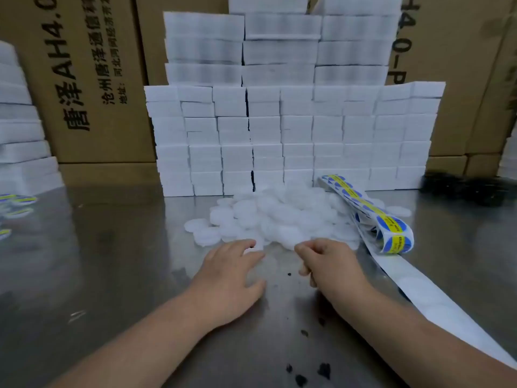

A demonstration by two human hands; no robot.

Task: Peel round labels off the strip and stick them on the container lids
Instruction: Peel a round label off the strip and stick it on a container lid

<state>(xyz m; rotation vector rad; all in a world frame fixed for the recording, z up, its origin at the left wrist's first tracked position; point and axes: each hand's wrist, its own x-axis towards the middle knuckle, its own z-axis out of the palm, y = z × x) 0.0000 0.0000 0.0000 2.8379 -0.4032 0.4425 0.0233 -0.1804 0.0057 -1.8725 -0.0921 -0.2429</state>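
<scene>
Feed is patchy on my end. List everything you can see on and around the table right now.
lids: loose pile, too many to count, white, table centre
label strip: one, blue and yellow round labels, draped over the pile's right side
backing paper: one, white, peeled bare, running to the lower right
labelled lids: a few, blue and yellow, blurred, left edge
white blocks: many, stacked in a wall behind the pile; another stack far left
cardboard boxes: several, brown, behind the stacks
dark crumbs: several, black, near edge
table: one, shiny metal
left hand: fingers spread, flat by the pile
right hand: fingers curled at the pile's edge; any hold unclear
</scene>
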